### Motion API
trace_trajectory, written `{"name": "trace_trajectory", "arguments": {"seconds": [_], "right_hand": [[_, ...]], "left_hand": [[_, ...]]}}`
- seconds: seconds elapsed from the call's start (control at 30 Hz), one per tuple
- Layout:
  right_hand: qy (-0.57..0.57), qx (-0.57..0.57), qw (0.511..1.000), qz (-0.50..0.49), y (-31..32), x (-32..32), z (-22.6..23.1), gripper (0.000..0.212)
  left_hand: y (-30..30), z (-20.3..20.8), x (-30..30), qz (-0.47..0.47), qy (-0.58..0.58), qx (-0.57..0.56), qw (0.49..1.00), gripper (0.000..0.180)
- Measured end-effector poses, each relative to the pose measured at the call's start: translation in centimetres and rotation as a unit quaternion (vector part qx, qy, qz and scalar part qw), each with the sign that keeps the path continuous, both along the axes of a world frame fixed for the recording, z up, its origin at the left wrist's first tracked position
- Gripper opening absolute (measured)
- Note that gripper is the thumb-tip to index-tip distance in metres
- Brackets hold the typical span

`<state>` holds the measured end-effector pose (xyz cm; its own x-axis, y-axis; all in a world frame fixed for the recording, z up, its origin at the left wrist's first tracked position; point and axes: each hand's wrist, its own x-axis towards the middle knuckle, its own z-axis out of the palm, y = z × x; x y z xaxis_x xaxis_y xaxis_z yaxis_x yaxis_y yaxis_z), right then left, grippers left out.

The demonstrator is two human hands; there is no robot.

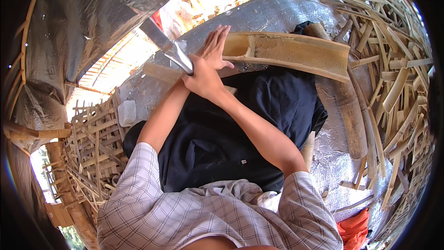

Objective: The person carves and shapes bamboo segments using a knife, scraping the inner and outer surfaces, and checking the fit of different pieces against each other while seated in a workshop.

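My right hand [203, 78] is closed around the grip of a large knife. A shiny metal collar [179, 57] joins the grip to its broad blade [155, 33], which points up and to the left. Just beyond that fist, my left hand [214, 50] is stretched out with straight fingers, holding nothing. My right wrist crosses close over my left forearm. A split half of bamboo [296, 54], hollow side up with a node wall inside, lies across the far side of my lap. Its left end is beside my left hand; whether they touch, I cannot tell.
Bamboo strips and split pieces [397, 88] pile up along the right. A thick bamboo length [352, 120] lies on the silvery sheet [330, 157]. Woven bamboo lattice [95, 143] stands at left, near a whitish block [126, 113]. Orange cloth [354, 229] lies at lower right.
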<state>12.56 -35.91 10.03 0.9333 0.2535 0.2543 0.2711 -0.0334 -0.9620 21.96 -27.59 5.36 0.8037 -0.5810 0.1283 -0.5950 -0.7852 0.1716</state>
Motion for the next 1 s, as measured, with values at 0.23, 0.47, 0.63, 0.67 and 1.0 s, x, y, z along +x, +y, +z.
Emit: {"name": "trace_trajectory", "arguments": {"seconds": [0.23, 0.47, 0.63, 0.67, 1.0], "right_hand": [[0.042, 0.021, 0.999, 0.013, -1.8, 0.9, 0.7, 0.026], [0.066, 0.02, 0.997, 0.04, -2.4, 1.0, 0.8, 0.036], [0.042, 0.019, 0.998, 0.031, -1.6, 0.1, 1.6, 0.031], [0.043, 0.012, 0.998, 0.04, -1.6, 0.1, 1.7, 0.031], [0.019, -0.07, 0.993, 0.097, 0.1, -2.2, 1.0, 0.035]], "left_hand": [[-1.6, 0.8, 3.5, -0.043, 0.134, 0.099, 0.985, 0.133], [-1.0, 4.4, 1.6, -0.062, 0.105, 0.023, 0.992, 0.107], [6.8, 6.6, -0.8, -0.007, -0.002, 0.043, 0.999, 0.11], [8.0, 7.3, -1.6, 0.027, -0.002, 0.05, 0.998, 0.112], [16.3, 4.7, -14.9, 0.407, 0.136, -0.02, 0.903, 0.116]]}}
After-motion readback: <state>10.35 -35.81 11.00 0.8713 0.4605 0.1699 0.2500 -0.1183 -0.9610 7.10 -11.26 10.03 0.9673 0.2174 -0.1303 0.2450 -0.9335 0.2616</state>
